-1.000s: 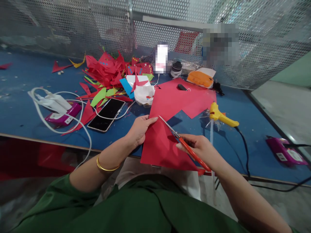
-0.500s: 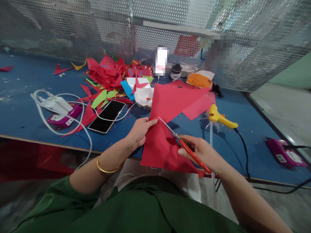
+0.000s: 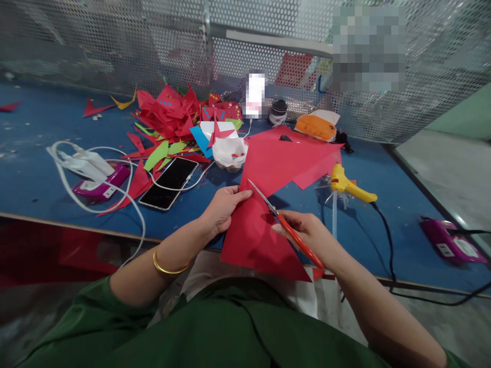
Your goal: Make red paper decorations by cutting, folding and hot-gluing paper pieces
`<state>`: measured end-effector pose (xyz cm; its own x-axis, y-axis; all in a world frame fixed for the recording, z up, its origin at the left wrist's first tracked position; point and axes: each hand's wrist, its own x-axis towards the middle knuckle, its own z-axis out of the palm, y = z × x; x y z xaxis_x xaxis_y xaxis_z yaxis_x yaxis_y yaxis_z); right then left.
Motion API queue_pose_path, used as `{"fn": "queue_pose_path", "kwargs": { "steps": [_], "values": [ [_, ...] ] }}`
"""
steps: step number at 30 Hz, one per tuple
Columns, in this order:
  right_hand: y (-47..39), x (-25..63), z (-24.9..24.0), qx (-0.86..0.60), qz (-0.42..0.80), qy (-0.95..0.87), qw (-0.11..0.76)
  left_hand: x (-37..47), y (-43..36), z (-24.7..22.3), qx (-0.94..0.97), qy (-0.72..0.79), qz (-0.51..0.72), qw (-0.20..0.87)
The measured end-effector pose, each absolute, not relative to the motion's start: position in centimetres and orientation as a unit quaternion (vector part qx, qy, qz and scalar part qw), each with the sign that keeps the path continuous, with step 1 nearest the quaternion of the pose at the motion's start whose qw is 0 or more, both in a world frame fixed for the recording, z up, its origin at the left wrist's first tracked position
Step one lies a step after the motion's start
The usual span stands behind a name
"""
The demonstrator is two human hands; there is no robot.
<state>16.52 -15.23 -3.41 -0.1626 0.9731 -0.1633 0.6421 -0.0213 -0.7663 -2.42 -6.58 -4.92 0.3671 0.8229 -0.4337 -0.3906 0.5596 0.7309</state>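
Red paper (image 3: 251, 230) overhangs the front of the desk (image 3: 368, 245); the left hand (image 3: 224, 207) has its fingers pinching one side, the right hand's (image 3: 309, 232) grasp scissors (image 3: 287, 227). A phone (image 3: 163, 197) lies left, a glue gun (image 3: 351, 187) right.

I count one pair of red-handled metal scissors (image 3: 299, 240), at least two large red paper sheets (image 3: 249, 243), one yellow plastic glue gun (image 3: 355, 189), two purple plastic power sockets (image 3: 454, 244), two white plastic chargers (image 3: 98, 161), one black-screened smartphone (image 3: 164, 198), one orange-and-white packet (image 3: 315, 128), one blue paper strip (image 3: 200, 141) and one gold-coloured bangle (image 3: 169, 271). The small red paper cut-outs (image 3: 166, 112) overlap too much for me to number.
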Motion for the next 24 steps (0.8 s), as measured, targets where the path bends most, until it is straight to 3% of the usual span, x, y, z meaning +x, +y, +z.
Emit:
{"fn": "queue_pose_path", "kwargs": {
  "steps": [16, 24],
  "values": [
    [-15.34, 17.1, -3.63, -0.62, 0.364, -0.661, 0.213, -2.54, -6.43, -5.41, 0.279, 0.419, 0.43, 0.749],
    [-15.23, 16.97, -2.73, -0.656, 0.285, -0.686, 0.135, -3.3, -6.95, -5.35, 0.254, 0.387, 0.442, 0.769]
  ]
}}
